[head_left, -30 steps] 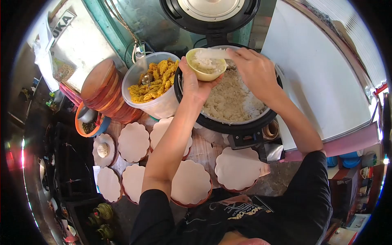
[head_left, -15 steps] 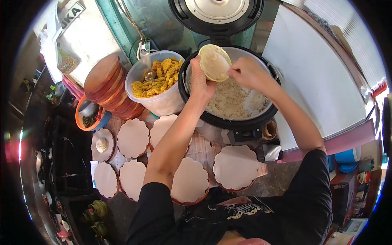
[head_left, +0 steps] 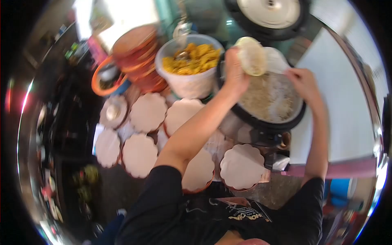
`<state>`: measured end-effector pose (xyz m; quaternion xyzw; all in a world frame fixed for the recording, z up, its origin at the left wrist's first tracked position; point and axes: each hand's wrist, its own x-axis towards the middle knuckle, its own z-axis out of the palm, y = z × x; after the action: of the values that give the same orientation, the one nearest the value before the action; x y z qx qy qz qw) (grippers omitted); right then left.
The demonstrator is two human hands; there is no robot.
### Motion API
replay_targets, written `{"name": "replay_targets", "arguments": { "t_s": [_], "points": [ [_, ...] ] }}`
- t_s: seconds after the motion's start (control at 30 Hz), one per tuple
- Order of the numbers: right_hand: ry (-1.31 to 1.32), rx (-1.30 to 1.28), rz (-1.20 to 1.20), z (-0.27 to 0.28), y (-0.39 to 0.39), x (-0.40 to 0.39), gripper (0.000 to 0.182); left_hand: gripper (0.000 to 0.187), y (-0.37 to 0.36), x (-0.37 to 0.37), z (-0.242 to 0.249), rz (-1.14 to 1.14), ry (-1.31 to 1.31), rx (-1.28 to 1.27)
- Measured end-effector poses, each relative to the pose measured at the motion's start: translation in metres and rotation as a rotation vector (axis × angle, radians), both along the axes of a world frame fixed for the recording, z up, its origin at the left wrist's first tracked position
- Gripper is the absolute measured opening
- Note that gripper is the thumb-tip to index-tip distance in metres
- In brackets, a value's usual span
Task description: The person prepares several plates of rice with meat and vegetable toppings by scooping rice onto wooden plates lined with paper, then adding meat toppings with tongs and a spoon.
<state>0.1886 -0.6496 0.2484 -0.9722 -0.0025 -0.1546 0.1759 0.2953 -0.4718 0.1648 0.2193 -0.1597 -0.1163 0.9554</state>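
Note:
My left hand grips a pale yellow bowl, tilted on its side above the left part of the rice cooker. My right hand is closed on a pale, translucent paddle, which reaches left toward the bowl over the cooker. White rice fills the open cooker below both hands. Left of it stands a white tub of yellow fried pieces. Several plates with scalloped paper liners lie on the table; one at the left carries a mound of rice.
A stack of brown plates stands left of the tub, beside an orange bowl. The cooker's lid is raised at the back. A white panel is on the right, and blue containers sit below it.
The view has shifted, so the scene sits differently in it. My hands have moved apart, the bowl is tipped more steeply, and the paddle now shows between them.

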Motion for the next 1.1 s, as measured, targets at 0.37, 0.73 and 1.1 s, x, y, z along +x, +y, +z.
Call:
{"name": "replay_targets", "arguments": {
  "t_s": [0.37, 0.73, 1.1],
  "points": [
    [0.306, 0.086, -0.124, -0.065, -0.058, 0.000, 0.031, 0.070, 0.182, -0.050, -0.003, 0.007, 0.098, -0.269],
    [0.248, 0.212, -0.204, -0.083, -0.007, -0.018, 0.036, 0.066, 0.404, -0.022, -0.229, 0.488, 0.534, -0.064],
    [0.242, 0.117, -0.296, -0.066, 0.041, -0.028, 0.033, 0.064, 0.412, 0.028, -0.302, 0.953, -0.214, 2.047]
  ]
}}
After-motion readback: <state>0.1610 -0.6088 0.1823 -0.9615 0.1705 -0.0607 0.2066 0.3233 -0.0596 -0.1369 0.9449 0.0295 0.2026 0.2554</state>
